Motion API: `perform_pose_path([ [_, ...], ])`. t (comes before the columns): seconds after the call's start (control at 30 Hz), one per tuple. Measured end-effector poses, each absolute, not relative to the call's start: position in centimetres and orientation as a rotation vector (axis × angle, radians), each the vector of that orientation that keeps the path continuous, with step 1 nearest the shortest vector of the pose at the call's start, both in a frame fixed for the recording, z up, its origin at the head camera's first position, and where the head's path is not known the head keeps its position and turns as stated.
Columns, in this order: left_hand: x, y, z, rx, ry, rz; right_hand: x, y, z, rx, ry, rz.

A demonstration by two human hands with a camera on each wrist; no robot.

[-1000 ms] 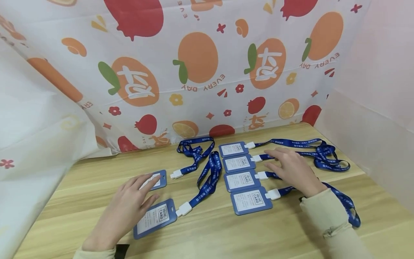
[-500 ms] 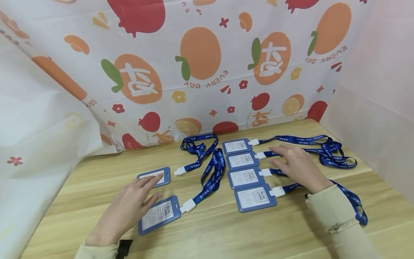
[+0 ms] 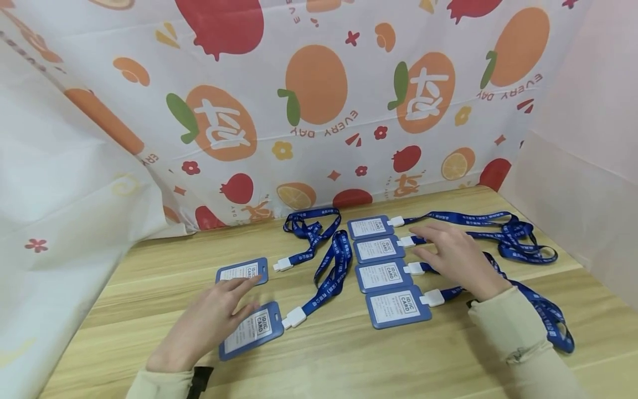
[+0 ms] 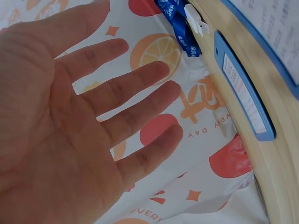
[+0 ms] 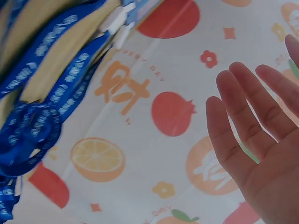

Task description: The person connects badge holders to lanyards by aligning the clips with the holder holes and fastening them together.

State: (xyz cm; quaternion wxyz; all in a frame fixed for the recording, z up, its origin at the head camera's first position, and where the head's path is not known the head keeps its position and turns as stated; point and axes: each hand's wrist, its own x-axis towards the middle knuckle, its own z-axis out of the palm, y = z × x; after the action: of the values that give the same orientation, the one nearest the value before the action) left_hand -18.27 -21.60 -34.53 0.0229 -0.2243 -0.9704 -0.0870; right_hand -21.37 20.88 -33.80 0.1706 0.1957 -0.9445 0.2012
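My left hand hovers over two blue-framed ID card holders at the left, fingers extended and spread, holding nothing. The far card holder lies apart from its lanyard's white clip. Partly under the hand in the head view, the near card holder joins its blue lanyard through a white clip. My right hand is above the lanyards of the right-hand column, its fingers relaxed and nothing in them. That column has several card holders, the nearest one clipped to its lanyard.
Everything lies on a wood-grain table. A white cloth with fruit prints hangs behind it, and pale sheets stand at the left and right. Coiled blue lanyards lie near the right edge; another loose lanyard is at the back.
The whole head view has shifted slightly. My left hand has drawn back a little from the far card holder, which now shows more of its face. The card holders lie as before.
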Motion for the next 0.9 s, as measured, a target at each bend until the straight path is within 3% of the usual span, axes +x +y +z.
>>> perform_pose_path([
  [0.9, -19.6, -21.1, -37.4, -0.544, -3.351, -0.425, -21.4, 11.4, -35.0, 1.053, -2.642, 0.538],
])
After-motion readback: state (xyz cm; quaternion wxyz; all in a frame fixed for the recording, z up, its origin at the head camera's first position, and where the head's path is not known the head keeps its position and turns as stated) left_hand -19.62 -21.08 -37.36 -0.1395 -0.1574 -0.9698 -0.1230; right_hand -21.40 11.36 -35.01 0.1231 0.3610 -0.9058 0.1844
